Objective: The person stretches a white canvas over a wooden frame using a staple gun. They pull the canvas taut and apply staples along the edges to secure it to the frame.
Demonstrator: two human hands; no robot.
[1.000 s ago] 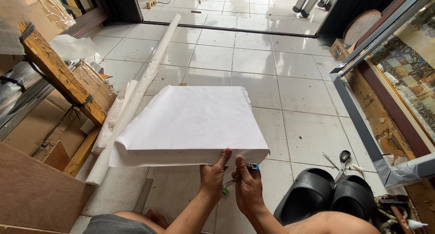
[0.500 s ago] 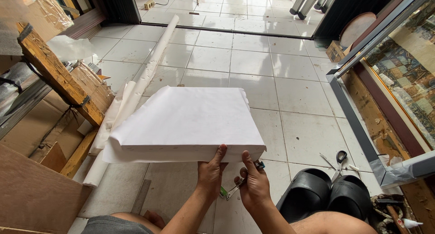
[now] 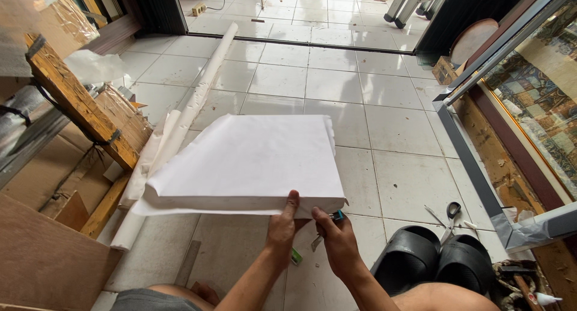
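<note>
A thick stack of white folded paper (image 3: pixel 252 160) lies on the tiled floor in front of me. My left hand (image 3: pixel 281 225) presses its fingers against the stack's near edge, close to the right corner. My right hand (image 3: pixel 336 239) grips a small utility knife (image 3: pixel 327 224) with a teal end, its blade pointing at the same near edge just under the stack's corner. A small green thing (image 3: pixel 296 256) lies on the floor between my forearms.
A long white paper roll (image 3: pixel 198 100) runs along the left of the stack. Wooden boards and clamps (image 3: pixel 78 106) stand at the left. Black sandals (image 3: pixel 433 257) and scissors (image 3: pixel 452 215) lie at the right by a framed panel (image 3: pixel 523 100). A metal ruler (image 3: pixel 187 263) lies near my knee.
The view has shifted slightly and the stack sits a little lower and nearer. Both hands stay at the near edge, the right one keeping the knife at the corner.
</note>
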